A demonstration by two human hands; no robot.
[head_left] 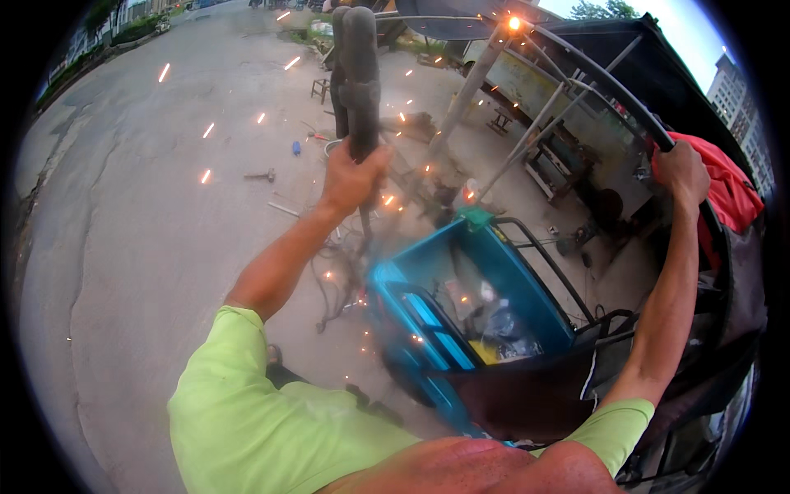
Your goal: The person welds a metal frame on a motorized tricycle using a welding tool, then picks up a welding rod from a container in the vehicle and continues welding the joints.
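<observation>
My left hand (355, 177) is closed round the lower part of a dark grey, upright thing, which looks like a hand-held welding shield (360, 70) seen edge-on. At the right, my right hand (683, 173) is wrapped around a dark metal tube (629, 100) of the canopy frame. Up along this tube a bright orange glow (514, 23) burns where tubes meet, and sparks fly from there across the view. A red cloth (724, 181) hangs beside my right hand. Below and between my arms stands a teal cargo box (527, 280), with plastic bags (506, 325) inside.
A hammer (262, 175), a small blue object (296, 148) and loose cables (333, 305) lie on the concrete ground (148, 247). A light pole (469, 90) leans in view beyond the box. Small stools (321, 89) and dark equipment (568, 160) stand farther off. A black canopy (609, 58) spans the upper right.
</observation>
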